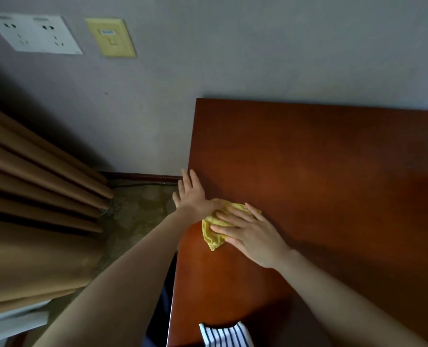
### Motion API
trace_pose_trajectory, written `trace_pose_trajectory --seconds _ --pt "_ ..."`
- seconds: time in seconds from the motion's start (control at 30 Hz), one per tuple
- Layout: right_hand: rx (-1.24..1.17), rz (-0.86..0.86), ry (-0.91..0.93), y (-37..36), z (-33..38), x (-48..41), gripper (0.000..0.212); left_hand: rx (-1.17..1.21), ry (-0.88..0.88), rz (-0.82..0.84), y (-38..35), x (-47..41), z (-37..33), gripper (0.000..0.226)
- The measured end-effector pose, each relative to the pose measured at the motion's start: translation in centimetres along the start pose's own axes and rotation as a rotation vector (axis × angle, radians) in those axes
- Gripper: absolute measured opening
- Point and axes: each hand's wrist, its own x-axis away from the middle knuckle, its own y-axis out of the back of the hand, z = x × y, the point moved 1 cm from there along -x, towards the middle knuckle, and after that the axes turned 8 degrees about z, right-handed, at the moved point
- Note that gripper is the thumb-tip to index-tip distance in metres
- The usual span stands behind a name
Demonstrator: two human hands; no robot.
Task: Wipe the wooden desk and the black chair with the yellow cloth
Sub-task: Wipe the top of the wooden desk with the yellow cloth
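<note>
A person's right hand (250, 236) presses flat-fingered on a crumpled yellow cloth (214, 234) near the wooden desk's (320, 159) left edge, left hand (192, 196) open beside it; desk wiping seems underway, the black chair unseen, apparently left to do.

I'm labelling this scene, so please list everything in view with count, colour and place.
Rectangular wooden desk: one, reddish-brown, right half, against the wall.
Crumpled yellow cloth: one, yellow, on the desk near its left edge.
White double socket plate: one, white, wall, upper left.
Yellow wall plate: one, pale yellow, right of the socket plate.
Pleated curtain: one, tan, left side.
Patterned carpet: one, greenish-brown, floor left of the desk.
Skirting board: one, dark brown, foot of the wall.
Striped fabric: one, white with dark stripes, bottom edge.
Left hand: one, fingers straight, over the desk's left edge, beside the cloth.
Right hand: one, flat on the cloth.
</note>
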Motion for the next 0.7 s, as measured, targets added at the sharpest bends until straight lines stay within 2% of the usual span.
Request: trace_pose_trajectory --seconds 0.17,0.3,0.7 --pt "-0.133 -0.056 -0.153 1.6 -5.5 -1.4 0.05 0.076 0.113 0.044 -0.3 -2.3 -1.0 0.131" --pt "-0.18 -0.137 -0.244 3.0 -8.9 -3.8 0.044 0.048 0.192 0.102 -0.5 -3.3 -1.4 0.141" --pt "-0.292 -0.221 -0.671 8.1 -17.9 -15.0 0.044 -0.086 0.215 0.194 -0.4 -3.2 -1.6 0.152"
